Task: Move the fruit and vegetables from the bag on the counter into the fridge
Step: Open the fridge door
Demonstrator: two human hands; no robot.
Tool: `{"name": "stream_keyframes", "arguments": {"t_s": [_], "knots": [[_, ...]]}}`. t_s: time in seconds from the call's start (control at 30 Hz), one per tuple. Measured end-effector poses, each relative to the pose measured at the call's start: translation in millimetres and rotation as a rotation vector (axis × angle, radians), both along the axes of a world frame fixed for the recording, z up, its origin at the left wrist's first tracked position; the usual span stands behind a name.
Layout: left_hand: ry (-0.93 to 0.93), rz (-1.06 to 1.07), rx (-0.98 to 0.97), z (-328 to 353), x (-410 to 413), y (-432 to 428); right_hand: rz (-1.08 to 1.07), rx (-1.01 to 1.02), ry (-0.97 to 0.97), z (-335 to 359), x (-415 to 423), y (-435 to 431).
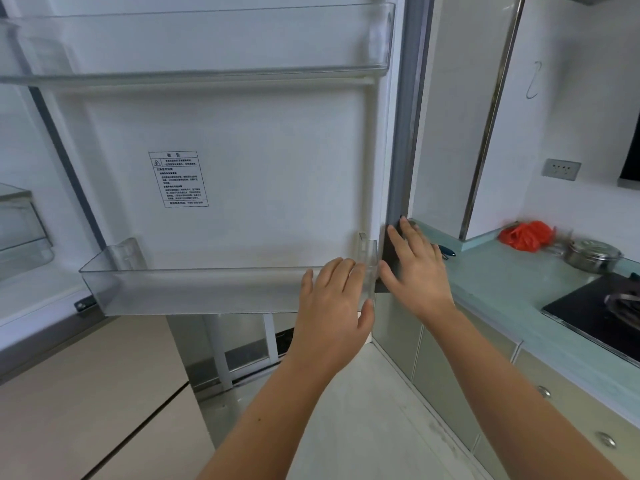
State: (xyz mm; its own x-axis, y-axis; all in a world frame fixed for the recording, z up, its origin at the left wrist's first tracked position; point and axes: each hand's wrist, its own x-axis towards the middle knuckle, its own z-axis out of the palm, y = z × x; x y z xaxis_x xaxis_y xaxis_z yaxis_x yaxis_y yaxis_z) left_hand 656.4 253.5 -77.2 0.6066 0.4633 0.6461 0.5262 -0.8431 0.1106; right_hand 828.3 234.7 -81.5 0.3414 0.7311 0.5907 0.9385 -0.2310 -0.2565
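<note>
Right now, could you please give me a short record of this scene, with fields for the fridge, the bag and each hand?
fridge door: open, inner side facing the camera
door shelves: clear, nothing seen inside
bag: red, on the counter, beside a metal pot
left hand: open, at the lower shelf's right end
right hand: open, flat on the door's edge

Open fridge door (242,168) fills the centre and blocks the straight way forward. Both door bins, upper bin (207,43) and lower bin (207,289), are clear inside. Right: near counter (502,289) strip bare; far end crowded by red bag (526,235), steel pot (592,254), hob (595,313).
</note>
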Motion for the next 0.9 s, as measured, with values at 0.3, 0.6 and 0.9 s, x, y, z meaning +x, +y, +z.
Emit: {"name": "stream_keyframes", "arguments": {"t_s": [0.3, 0.6, 0.9], "knots": [[0.019, 0.062, 0.033, -0.4, 17.6, 8.7, -0.007, -0.020, 0.033, 3.2, 13.1, 6.2], [0.023, 0.127, 0.051, -5.7, -5.7, -8.1, -0.055, 0.118, -0.045, 0.4, -26.8, -42.9], [-0.057, -0.018, 0.003, -28.1, -42.6, -71.6, -0.127, 0.076, -0.121, -20.2, -96.1, -137.1]]}}
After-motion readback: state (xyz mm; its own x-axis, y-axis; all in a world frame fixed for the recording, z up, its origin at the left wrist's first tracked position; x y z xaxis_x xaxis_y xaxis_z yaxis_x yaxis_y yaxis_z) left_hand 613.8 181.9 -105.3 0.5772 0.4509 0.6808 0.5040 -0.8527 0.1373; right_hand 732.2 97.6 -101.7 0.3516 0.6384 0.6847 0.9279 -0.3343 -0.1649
